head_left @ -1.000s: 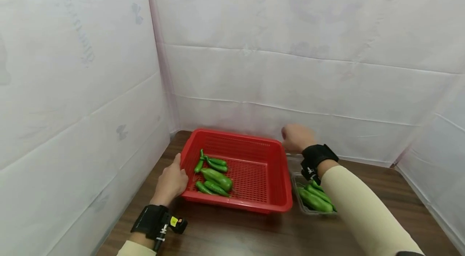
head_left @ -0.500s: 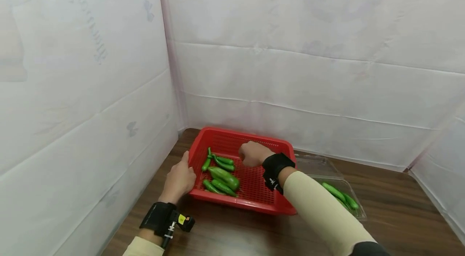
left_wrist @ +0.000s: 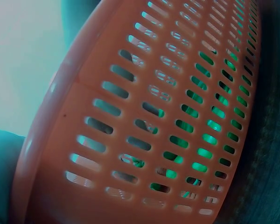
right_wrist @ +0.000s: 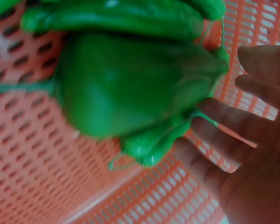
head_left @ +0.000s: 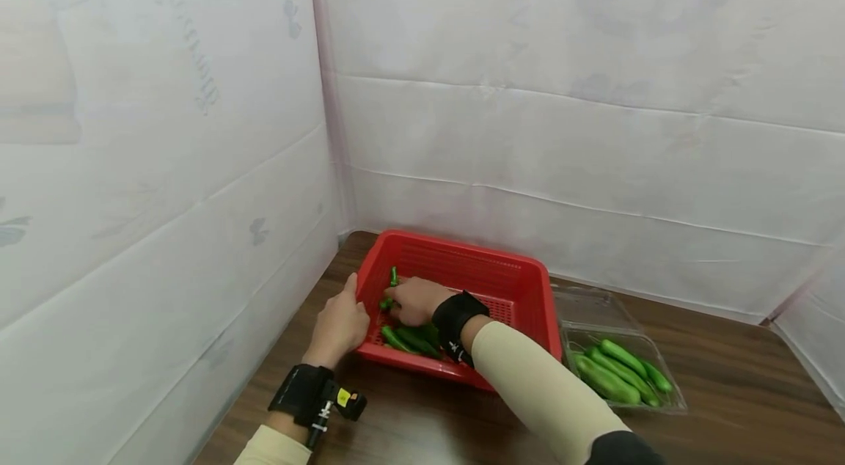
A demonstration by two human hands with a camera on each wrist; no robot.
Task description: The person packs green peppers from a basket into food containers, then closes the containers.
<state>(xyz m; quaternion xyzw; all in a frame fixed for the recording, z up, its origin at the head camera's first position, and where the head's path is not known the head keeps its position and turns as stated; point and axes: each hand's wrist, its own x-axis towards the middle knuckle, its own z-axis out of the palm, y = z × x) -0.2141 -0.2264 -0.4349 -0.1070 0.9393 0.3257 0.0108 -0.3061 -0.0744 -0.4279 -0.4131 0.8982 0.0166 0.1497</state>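
Note:
A red plastic basket [head_left: 462, 246] with slotted walls stands on the table, holding several green peppers [head_left: 412, 342]. On its left rim is my left hand [head_left: 338, 324], gripping the edge; the left wrist view looks at the basket's outer wall [left_wrist: 56, 177], with green showing through the slots. My right hand [head_left: 417, 301] reaches down inside, over the peppers at the left. In the right wrist view its spread, slightly bent fingers [right_wrist: 224, 135] lie right at the tip of a large green pepper [right_wrist: 130, 88], holding nothing. In the head view this hand hides part of the peppers.
Right of the basket sits a clear plastic box with its lid [head_left: 594, 307] folded back, and several green peppers [head_left: 617, 371] lie in it. White sheeting [head_left: 528, 157] walls the wooden table [head_left: 733, 370] at the back and sides.
My right hand has swung left from above the plastic box into the basket, down to the peppers at its left. The left hand keeps its grip on the rim. The head view has shifted slightly.

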